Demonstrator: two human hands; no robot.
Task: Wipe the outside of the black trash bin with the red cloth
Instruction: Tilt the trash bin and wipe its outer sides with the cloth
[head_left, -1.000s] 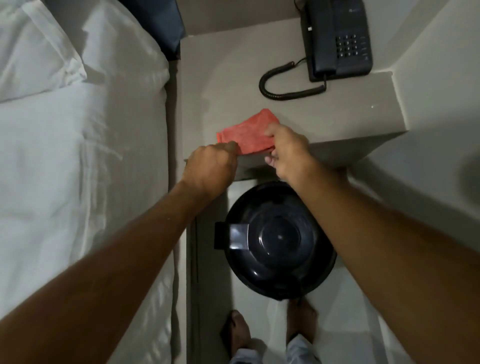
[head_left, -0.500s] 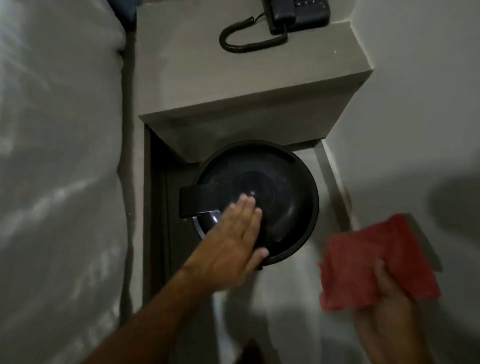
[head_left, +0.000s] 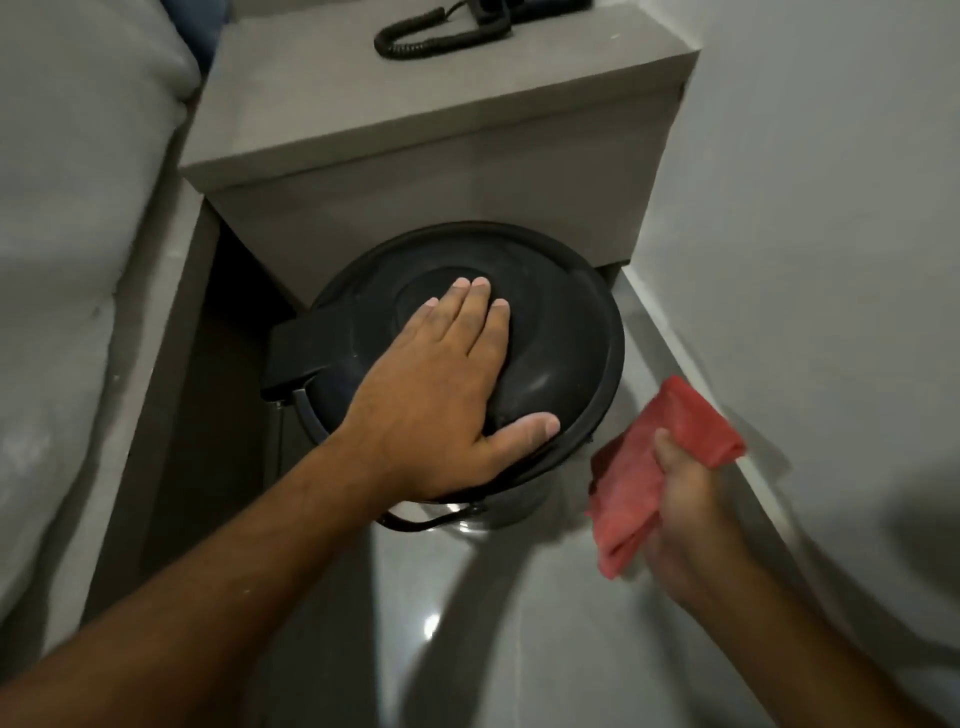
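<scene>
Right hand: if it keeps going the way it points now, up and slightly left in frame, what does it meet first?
Probably the black trash bin: the right hand, its grip on the red cloth, sits beside the bin's right rim with bare floor between. Depth is unclear, so it may pass alongside.

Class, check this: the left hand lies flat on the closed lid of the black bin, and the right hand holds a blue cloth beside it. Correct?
Not quite. In the head view the cloth is red, not blue. The left hand does lie flat on the black bin lid, and the right hand holds the cloth beside it.
</scene>
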